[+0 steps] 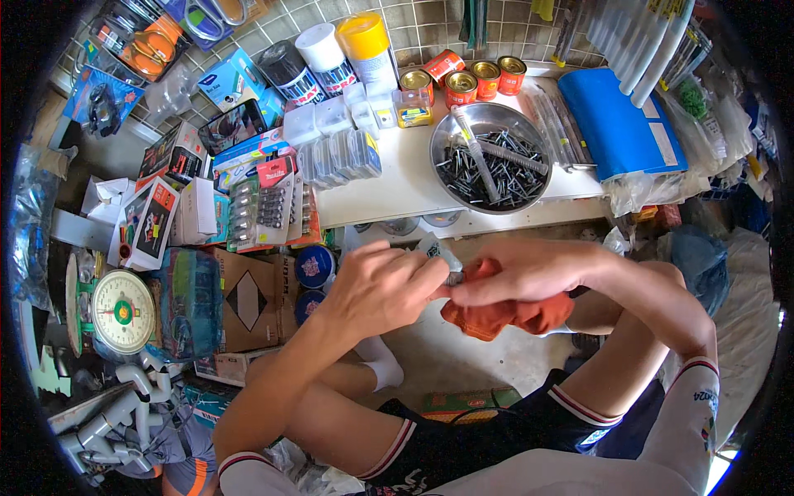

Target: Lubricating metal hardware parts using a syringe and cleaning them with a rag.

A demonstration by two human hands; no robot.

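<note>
Orange cloth (504,314) bunches under the right hand (529,273) (grip pinching it), left hand (385,285) clasping a small metal piece (442,256).

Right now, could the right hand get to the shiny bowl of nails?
Probably yes. The bowl sits open on the white shelf just beyond the right hand, nothing between them, though that hand is busy holding an orange cloth.

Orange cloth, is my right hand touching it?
Touching. The head view shows the right hand lying over the orange cloth, which bunches out beneath the palm with no gap.
</note>
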